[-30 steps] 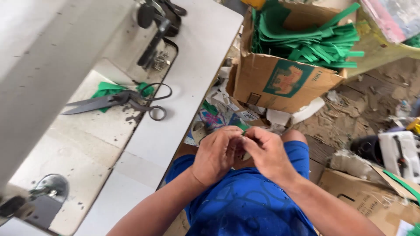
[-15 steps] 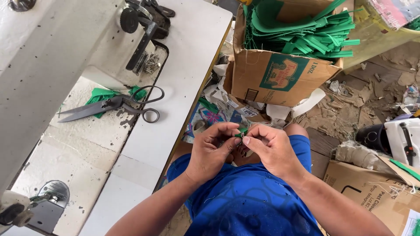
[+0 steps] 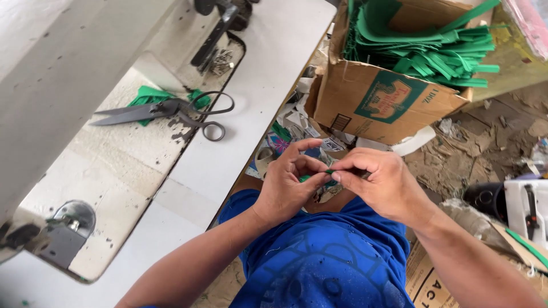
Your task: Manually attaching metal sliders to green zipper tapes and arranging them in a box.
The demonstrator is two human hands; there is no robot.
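Both hands meet above the lap: the left hand [image 3: 285,185] and the right hand [image 3: 379,185] pinch a small green strip [image 3: 319,175] between their fingertips, its length running across from one to other.

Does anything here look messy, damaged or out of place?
Yes. Paper scraps and debris litter the floor beside the sewing table, and the cardboard box of green strips is torn at its corner. Both hands, left hand and right hand, pinch a small green piece.
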